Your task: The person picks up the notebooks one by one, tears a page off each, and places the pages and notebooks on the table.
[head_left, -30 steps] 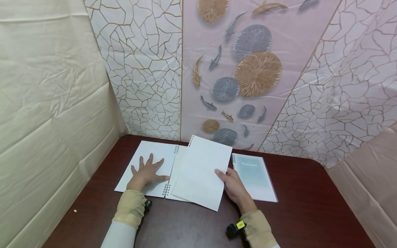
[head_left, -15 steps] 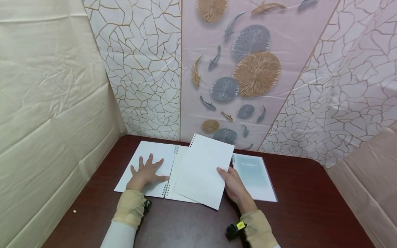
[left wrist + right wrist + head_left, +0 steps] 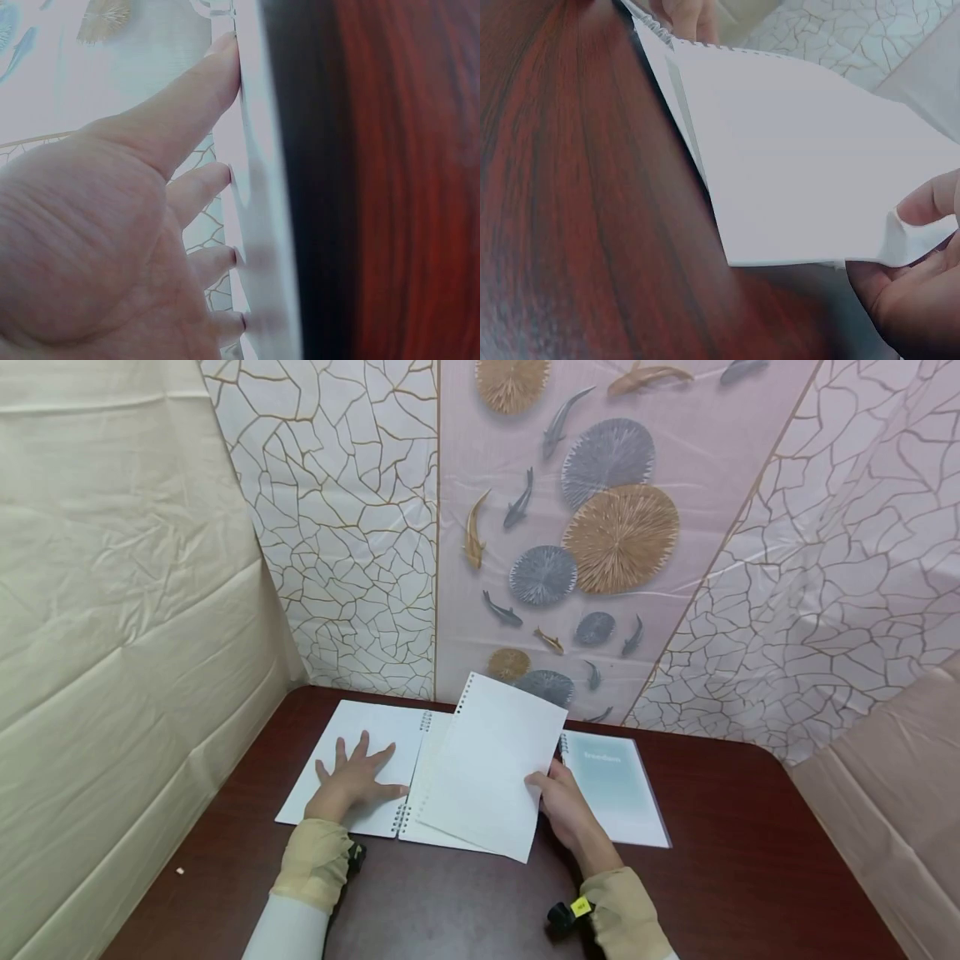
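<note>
A spiral notebook (image 3: 395, 731) lies open on the table, its wire rings (image 3: 402, 814) running down the middle. My left hand (image 3: 356, 783) rests on the left page with fingers spread wide; in the left wrist view its fingertips press the white page (image 3: 259, 225). Over the right page, a loose white sheet (image 3: 487, 760) with punched holes along its left edge is held at a tilt. My right hand (image 3: 568, 810) pinches that sheet by its right edge, thumb on top. In the right wrist view the paper (image 3: 802, 165) buckles at the thumb.
To the right lies another spiral-bound notebook (image 3: 618, 789) with a blue-green and white cover, partly behind the right hand. A small white scrap (image 3: 180, 871) is on the dark red table (image 3: 750, 860) at left. Patterned cloth walls (image 3: 360, 527) stand behind the table.
The right hand has shifted the sheet slightly up and to the right, and its thumb has bent more at the edge. The left hand has stayed in place.
</note>
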`<state>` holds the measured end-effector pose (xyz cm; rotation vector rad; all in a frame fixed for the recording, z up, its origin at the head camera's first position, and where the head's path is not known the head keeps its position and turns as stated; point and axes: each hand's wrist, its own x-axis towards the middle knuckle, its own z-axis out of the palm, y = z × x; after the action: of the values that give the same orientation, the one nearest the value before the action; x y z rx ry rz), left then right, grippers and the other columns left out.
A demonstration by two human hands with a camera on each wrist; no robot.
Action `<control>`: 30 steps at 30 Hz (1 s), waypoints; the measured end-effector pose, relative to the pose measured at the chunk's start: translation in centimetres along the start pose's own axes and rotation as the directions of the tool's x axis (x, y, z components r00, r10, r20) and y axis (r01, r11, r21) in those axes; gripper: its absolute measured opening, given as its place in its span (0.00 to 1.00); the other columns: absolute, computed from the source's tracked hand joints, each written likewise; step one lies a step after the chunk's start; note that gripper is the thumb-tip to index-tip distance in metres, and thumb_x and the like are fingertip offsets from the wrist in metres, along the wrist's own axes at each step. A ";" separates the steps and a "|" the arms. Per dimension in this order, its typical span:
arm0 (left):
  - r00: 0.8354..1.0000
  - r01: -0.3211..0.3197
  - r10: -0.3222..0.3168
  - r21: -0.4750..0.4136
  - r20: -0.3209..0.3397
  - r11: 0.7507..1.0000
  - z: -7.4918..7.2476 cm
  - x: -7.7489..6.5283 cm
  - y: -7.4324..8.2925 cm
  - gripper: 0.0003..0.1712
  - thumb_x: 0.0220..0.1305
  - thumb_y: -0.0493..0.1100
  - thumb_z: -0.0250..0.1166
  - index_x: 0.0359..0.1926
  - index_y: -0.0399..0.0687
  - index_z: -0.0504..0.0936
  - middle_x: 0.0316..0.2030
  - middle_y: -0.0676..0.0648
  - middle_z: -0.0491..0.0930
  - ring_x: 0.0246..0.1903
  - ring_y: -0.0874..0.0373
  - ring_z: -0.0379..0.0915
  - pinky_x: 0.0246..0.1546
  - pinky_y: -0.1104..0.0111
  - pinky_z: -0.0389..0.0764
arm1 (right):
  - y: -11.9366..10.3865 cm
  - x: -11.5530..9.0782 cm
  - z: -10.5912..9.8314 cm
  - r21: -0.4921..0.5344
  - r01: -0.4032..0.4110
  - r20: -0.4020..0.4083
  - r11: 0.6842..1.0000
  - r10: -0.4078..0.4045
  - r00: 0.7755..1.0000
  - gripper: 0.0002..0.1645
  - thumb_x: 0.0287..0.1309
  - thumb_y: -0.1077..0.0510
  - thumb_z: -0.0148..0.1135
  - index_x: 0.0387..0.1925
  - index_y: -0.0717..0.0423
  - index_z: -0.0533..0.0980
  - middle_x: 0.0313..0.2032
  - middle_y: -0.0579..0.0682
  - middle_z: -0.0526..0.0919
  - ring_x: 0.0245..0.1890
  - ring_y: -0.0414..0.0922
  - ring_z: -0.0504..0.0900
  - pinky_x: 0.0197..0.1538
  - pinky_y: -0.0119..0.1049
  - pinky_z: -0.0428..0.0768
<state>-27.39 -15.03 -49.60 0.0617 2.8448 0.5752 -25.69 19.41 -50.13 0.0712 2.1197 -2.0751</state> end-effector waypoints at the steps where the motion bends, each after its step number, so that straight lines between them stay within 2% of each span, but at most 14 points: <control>1: 1.000 0.000 0.000 0.001 0.001 1.000 0.0 0.0 0.0 0.53 0.59 0.71 0.67 0.79 0.61 0.57 0.80 0.34 0.34 0.74 0.27 0.17 0.64 0.22 0.28 | -0.1 0.0 0.0 -0.032 0.016 0.002 0.999 -0.016 1.000 0.28 0.70 0.67 0.47 0.69 0.57 0.67 0.62 0.60 0.77 0.56 0.51 0.79 0.55 0.44 0.81; 5: 1.000 0.000 0.000 0.006 0.003 1.000 0.0 0.1 0.0 0.53 0.59 0.71 0.66 0.79 0.61 0.57 0.80 0.34 0.34 0.74 0.27 0.17 0.65 0.22 0.28 | -0.8 -0.4 0.0 -0.131 0.089 -0.014 0.987 -0.091 0.996 0.27 0.73 0.67 0.47 0.71 0.57 0.66 0.65 0.60 0.74 0.64 0.54 0.73 0.67 0.56 0.71; 8: 1.000 -0.002 0.002 0.007 0.000 1.000 0.0 0.1 0.0 0.53 0.59 0.71 0.66 0.79 0.61 0.57 0.80 0.34 0.34 0.74 0.27 0.17 0.65 0.22 0.28 | -1.6 -0.7 0.0 -0.172 0.143 -0.033 0.975 -0.151 0.988 0.25 0.74 0.67 0.45 0.69 0.60 0.67 0.64 0.62 0.75 0.64 0.55 0.73 0.68 0.58 0.69; 13: 1.000 0.000 0.000 0.005 0.000 1.000 0.0 0.0 0.0 0.53 0.59 0.71 0.67 0.79 0.61 0.57 0.80 0.34 0.35 0.74 0.26 0.17 0.65 0.22 0.28 | -2.7 -1.0 -0.1 -0.180 0.199 -0.070 0.963 -0.214 0.974 0.24 0.75 0.68 0.46 0.69 0.59 0.66 0.61 0.64 0.78 0.57 0.55 0.79 0.60 0.54 0.77; 16: 1.000 0.007 -0.007 0.004 0.004 1.000 0.0 0.0 0.0 0.53 0.59 0.71 0.67 0.79 0.61 0.57 0.80 0.34 0.35 0.74 0.27 0.17 0.65 0.22 0.28 | -3.2 -1.0 -0.3 -0.163 0.196 -0.110 0.967 -0.216 0.970 0.24 0.75 0.68 0.48 0.69 0.57 0.66 0.59 0.64 0.80 0.54 0.55 0.81 0.55 0.48 0.82; 23: 1.000 0.007 -0.007 0.000 0.006 1.000 0.0 -0.1 0.1 0.53 0.58 0.70 0.67 0.79 0.60 0.58 0.80 0.34 0.35 0.74 0.27 0.18 0.65 0.22 0.28 | -4.1 -1.3 -1.1 -0.137 0.186 -0.172 0.973 -0.208 0.963 0.21 0.76 0.63 0.53 0.66 0.56 0.72 0.57 0.60 0.80 0.51 0.49 0.81 0.47 0.33 0.84; 26: 1.000 0.003 -0.003 -0.004 0.002 1.000 0.0 -0.1 0.0 0.53 0.59 0.70 0.67 0.79 0.61 0.58 0.80 0.34 0.35 0.74 0.27 0.17 0.65 0.22 0.28 | -4.7 -1.6 -1.6 -0.187 0.194 -0.181 0.963 -0.228 0.957 0.17 0.75 0.60 0.57 0.61 0.56 0.77 0.52 0.59 0.82 0.45 0.47 0.80 0.41 0.30 0.82; 30: 1.000 -0.006 0.006 -0.011 -0.002 1.000 0.0 0.0 0.0 0.53 0.59 0.70 0.67 0.79 0.60 0.58 0.80 0.34 0.35 0.74 0.26 0.17 0.65 0.22 0.28 | -5.4 -1.9 -2.2 -0.268 0.212 -0.159 0.940 -0.260 0.952 0.14 0.73 0.58 0.59 0.57 0.57 0.78 0.48 0.59 0.85 0.39 0.46 0.81 0.37 0.30 0.80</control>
<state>-27.38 -15.09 -49.59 0.0678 2.8440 0.5918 -24.81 21.61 -44.50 -0.0186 2.6079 -1.9727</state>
